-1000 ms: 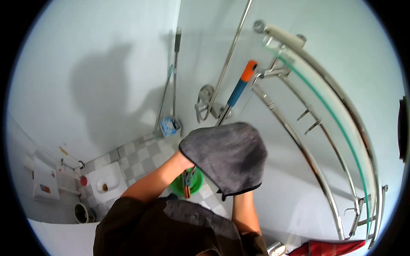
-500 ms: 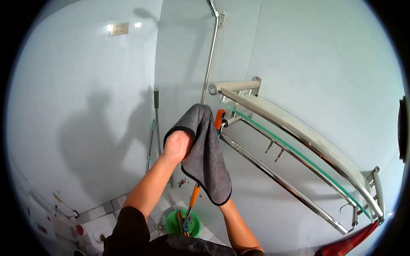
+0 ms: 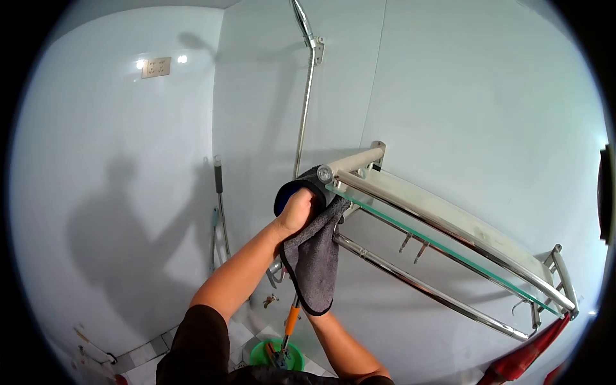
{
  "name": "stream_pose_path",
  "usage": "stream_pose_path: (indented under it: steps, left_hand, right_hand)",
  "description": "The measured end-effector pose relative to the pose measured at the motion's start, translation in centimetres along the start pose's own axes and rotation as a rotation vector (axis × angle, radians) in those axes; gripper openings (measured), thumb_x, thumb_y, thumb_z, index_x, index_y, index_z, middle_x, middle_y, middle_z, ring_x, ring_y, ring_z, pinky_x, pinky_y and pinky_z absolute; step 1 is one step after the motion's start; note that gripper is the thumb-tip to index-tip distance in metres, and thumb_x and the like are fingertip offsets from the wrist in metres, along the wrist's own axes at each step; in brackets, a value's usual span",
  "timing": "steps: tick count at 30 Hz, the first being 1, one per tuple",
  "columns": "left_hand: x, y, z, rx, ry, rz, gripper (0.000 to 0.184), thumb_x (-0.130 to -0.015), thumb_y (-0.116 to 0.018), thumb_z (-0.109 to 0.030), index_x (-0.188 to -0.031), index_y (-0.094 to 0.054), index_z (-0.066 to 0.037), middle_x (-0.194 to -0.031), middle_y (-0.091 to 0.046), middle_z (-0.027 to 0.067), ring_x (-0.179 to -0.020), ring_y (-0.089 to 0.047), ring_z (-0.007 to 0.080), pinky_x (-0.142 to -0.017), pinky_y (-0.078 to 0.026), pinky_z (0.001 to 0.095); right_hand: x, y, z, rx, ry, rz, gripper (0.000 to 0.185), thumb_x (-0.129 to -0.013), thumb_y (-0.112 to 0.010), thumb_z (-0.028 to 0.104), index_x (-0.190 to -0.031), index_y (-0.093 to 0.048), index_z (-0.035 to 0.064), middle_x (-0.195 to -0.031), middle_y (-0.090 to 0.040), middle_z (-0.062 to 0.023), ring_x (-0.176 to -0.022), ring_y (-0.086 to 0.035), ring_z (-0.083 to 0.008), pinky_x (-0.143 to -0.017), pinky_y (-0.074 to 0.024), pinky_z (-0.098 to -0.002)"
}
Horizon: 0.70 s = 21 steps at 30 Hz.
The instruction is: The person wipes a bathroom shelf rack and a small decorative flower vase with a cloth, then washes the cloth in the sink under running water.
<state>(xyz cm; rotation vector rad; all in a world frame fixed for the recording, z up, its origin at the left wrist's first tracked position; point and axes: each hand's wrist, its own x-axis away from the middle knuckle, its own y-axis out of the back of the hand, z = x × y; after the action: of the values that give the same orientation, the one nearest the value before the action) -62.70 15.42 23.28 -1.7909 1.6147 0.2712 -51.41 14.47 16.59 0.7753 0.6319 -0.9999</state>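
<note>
L hand (image 3: 298,208) w/ grey cloth (image 3: 316,273), nr glass shelf (image 3: 446,247) edge, gap below

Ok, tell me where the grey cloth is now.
In the head view, the cloth is near the middle, bunched at the person's left hand by the rack's left end, its lower part hanging in front of the right wrist.

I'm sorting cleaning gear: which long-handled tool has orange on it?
The orange-banded tool, rising from the green basin below the grey cloth; the dark-gripped tool and pale-blue one, over by the corner, show no orange.
</note>
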Motion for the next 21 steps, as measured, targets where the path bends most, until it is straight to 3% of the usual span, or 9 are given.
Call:
stream_pose_path:
  steps: [3,8,10,11,13,14,17,19,21]
  left_hand:
    - [-0.7,0.2,0.7,0.000,-0.118,0.065,0.038,-0.095,-0.035,-0.016,-0.128,-0.043,0.002,-0.122,-0.050,0.0065,-0.111,-0.046,0.0142,-0.097,-0.036,0.0279]
    - [-1.9,1.8,2.6,0.035,-0.196,0.101,0.037,-0.094,-0.037,-0.011,-0.128,-0.042,0.002,-0.124,-0.049,0.0073,-0.114,-0.046,0.0155,-0.099,-0.034,0.0287]
    - [-1.9,2.0,2.9,-0.581,-0.470,-0.009,0.034,-0.092,-0.043,-0.013,-0.122,-0.049,0.001,-0.118,-0.054,0.0081,-0.109,-0.050,0.0171,-0.097,-0.037,0.0308]
    - [-1.9,1.5,2.6,-0.576,-0.467,-0.002,0.034,-0.092,-0.043,-0.013,-0.122,-0.049,0.001,-0.118,-0.054,0.0081,-0.109,-0.050,0.0171,-0.097,-0.037,0.0308]
    - [-1.8,0.0,1.8,0.123,-0.206,0.064,0.034,-0.093,-0.040,-0.012,-0.124,-0.046,0.001,-0.119,-0.052,0.0070,-0.110,-0.049,0.0153,-0.097,-0.037,0.0287]
    - [-2.0,-0.2,1.8,0.126,-0.205,0.067,0.034,-0.093,-0.040,-0.012,-0.124,-0.046,0.001,-0.119,-0.052,0.0070,-0.110,-0.049,0.0153,-0.097,-0.037,0.0287]
    - [-2.1,-0.6,1.8,0.254,-0.159,0.061,0.034,-0.092,-0.043,-0.014,-0.123,-0.047,0.000,-0.117,-0.054,0.0068,-0.108,-0.050,0.0148,-0.096,-0.037,0.0289]
    - [-1.9,-0.8,1.5,0.299,-0.118,0.051,0.034,-0.092,-0.045,-0.016,-0.122,-0.048,-0.001,-0.114,-0.055,0.0066,-0.106,-0.051,0.0152,-0.095,-0.038,0.0292]
    - [-1.7,-1.2,1.0,0.378,-0.104,0.059,0.034,-0.092,-0.045,-0.017,-0.121,-0.048,-0.001,-0.112,-0.056,0.0066,-0.104,-0.052,0.0158,-0.094,-0.039,0.0295]
  right_hand:
    - [-0.8,0.3,0.7,-0.106,-0.205,0.031,0.046,-0.078,-0.055,0.003,-0.118,-0.036,-0.0083,-0.073,-0.056,-0.0187,-0.070,-0.056,-0.0333,-0.063,-0.0448,-0.0409]
    - [-0.2,-0.6,-1.3,-0.230,-0.248,-0.100,0.055,-0.079,-0.051,0.000,-0.126,-0.026,-0.0105,-0.072,-0.055,-0.0196,-0.062,-0.056,-0.0309,-0.054,-0.0456,-0.0381]
    - [0.0,-0.9,-2.0,-0.318,-0.191,-0.127,0.055,-0.081,-0.048,0.000,-0.130,-0.024,-0.0092,-0.074,-0.054,-0.0196,-0.059,-0.055,-0.0287,-0.051,-0.0456,-0.0362]
    - [0.0,-0.8,-1.9,-0.345,-0.172,-0.137,0.055,-0.081,-0.047,0.000,-0.131,-0.024,-0.0087,-0.074,-0.053,-0.0196,-0.058,-0.055,-0.0279,-0.050,-0.0456,-0.0356]
    - [0.2,-0.5,-1.0,-0.456,-0.301,-0.093,0.054,-0.083,-0.045,0.001,-0.132,-0.024,-0.0071,-0.078,-0.052,-0.0187,-0.058,-0.054,-0.0249,-0.051,-0.0456,-0.0339]
    - [0.3,-0.6,-0.9,-0.491,-0.343,-0.080,0.054,-0.083,-0.045,0.001,-0.133,-0.024,-0.0065,-0.079,-0.052,-0.0184,-0.058,-0.054,-0.0238,-0.051,-0.0456,-0.0333]
    - [0.8,-1.4,-0.8,-0.586,-0.359,-0.182,0.034,-0.092,-0.047,0.026,-0.119,-0.042,0.0058,-0.084,-0.053,-0.0022,-0.047,-0.046,-0.0070,-0.038,-0.0368,-0.0188]
    - [0.9,-1.1,0.6,-0.763,-0.537,-0.188,0.037,-0.092,-0.049,0.027,-0.122,-0.041,0.0074,-0.086,-0.054,-0.0016,-0.048,-0.048,-0.0068,-0.038,-0.0373,-0.0187]
    - [1.5,-1.4,1.1,-0.825,-0.521,-0.244,0.033,-0.092,-0.048,0.022,-0.120,-0.043,0.0039,-0.087,-0.054,-0.0034,-0.051,-0.049,-0.0077,-0.041,-0.0402,-0.0198]
